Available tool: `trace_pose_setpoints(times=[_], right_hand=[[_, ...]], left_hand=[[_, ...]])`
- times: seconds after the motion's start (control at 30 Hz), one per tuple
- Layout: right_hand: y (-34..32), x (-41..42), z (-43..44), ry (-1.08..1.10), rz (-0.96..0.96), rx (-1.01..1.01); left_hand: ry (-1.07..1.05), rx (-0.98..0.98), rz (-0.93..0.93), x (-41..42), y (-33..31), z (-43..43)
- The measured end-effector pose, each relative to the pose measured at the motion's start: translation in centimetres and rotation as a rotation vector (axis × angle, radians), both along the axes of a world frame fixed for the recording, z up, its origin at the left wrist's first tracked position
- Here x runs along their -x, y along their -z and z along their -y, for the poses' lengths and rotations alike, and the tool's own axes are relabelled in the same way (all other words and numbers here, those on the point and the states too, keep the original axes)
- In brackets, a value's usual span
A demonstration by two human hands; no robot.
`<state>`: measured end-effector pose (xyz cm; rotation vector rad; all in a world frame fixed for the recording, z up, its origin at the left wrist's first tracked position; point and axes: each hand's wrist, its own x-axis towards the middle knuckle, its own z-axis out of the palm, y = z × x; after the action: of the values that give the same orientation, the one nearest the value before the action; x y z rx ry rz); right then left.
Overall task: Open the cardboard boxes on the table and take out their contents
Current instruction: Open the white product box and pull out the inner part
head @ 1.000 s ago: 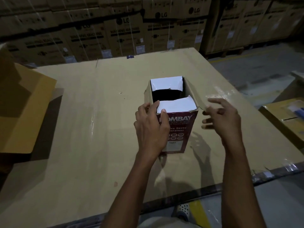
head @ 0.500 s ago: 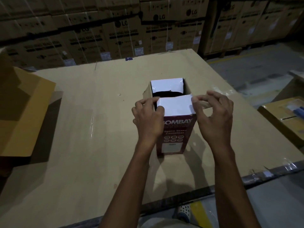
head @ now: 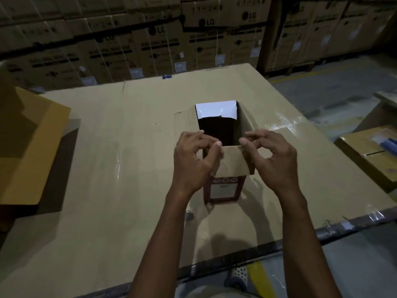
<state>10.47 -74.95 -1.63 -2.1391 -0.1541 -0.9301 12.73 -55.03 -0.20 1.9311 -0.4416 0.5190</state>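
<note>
Box (head: 223, 190) open, interior dark, contents unclear

Small cardboard box (head: 223, 190) stands upright mid-table (head: 129, 168), top open. Near flap (head: 233, 162), plain brown, is folded out & down over the maroon printed front w/ a pale label. The left hand (head: 193, 160) & right hand (head: 272, 160) pinch its upper corners. Far flap (head: 216, 110) is up, white inner face showing. Inside is dark, contents can't be made out. A bigger brown box (head: 32, 147) sits open at the table's left.
</note>
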Motion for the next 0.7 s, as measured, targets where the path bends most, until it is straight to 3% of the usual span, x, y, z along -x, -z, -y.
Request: trace_pose_setpoints(times=[0.13, 0.4, 0.57, 0.7], right_hand=[[-0.5, 0.9, 0.2, -0.042, -0.006, -0.060], [-0.6, 1.5, 0.6, -0.110, -0.094, -0.042], [-0.4, 1.9, 1.4, -0.097, -0.141, 0.012], [-0.4, 1.8, 2.0, -0.117, -0.139, -0.052]], left_hand=[[-0.071, -0.029, 0.024, -1.8, -1.8, -0.4], [-0.140, -0.198, -0.368, -9.7, -2.8, 0.1], [-0.163, 0.160, -0.479, -12.4, -2.2, 0.7], [-0.311, 0.217, -0.449, -12.6, -2.0, 1.3]])
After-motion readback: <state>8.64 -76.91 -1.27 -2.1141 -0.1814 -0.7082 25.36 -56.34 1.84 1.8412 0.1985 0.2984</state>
